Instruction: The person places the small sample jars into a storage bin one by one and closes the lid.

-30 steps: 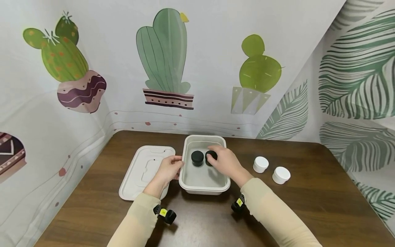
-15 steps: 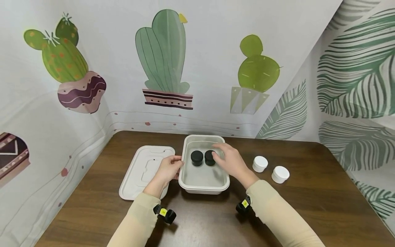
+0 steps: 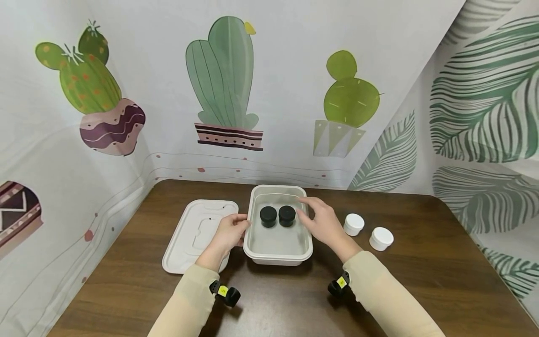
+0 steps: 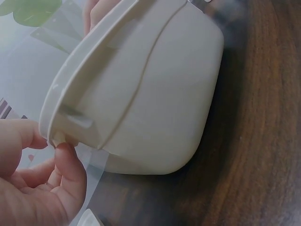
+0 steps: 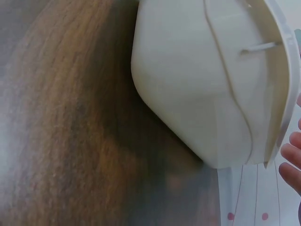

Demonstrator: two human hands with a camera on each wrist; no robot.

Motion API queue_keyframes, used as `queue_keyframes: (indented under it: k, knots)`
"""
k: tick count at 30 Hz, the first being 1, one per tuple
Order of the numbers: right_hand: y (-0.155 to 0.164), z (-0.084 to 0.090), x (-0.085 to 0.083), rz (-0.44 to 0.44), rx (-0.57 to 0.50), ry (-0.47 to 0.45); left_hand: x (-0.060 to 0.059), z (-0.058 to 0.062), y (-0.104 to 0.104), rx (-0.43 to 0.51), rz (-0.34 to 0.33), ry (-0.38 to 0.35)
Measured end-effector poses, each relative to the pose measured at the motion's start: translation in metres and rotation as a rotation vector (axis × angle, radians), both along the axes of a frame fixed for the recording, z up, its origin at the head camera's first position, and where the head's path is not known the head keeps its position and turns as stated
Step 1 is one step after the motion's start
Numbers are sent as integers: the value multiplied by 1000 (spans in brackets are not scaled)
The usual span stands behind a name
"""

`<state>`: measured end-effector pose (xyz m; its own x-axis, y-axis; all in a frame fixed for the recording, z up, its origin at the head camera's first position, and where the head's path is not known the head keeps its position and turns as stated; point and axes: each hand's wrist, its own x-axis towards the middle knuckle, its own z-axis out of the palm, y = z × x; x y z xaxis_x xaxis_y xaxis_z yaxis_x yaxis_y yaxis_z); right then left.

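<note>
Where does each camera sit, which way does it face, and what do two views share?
Head: worn on the head, looking forward and down at the open box; left hand, right hand and sleeved forearms show.
Left wrist: worn on that wrist, facing the box's outside; left hand grips the rim, right hand's fingers at top.
Right wrist: likewise, facing the box's outside; right hand's fingers at one edge.
Both wrist views share the box and table.

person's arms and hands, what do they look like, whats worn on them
The left sleeve and right sleeve are long and cream. The left wrist camera and right wrist camera are black, each with a yellow label. The left hand and right hand wear no gloves.
</note>
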<state>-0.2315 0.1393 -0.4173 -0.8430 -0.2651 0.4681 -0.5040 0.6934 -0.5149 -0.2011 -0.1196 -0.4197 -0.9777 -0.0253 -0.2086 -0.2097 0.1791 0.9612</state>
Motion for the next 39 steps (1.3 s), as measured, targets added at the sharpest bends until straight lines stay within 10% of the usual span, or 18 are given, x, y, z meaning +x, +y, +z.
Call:
queue_keyframes:
  k: [39]
  knots:
    - [58, -5, 17, -118, -26, 10, 4, 0, 0, 22, 19, 4]
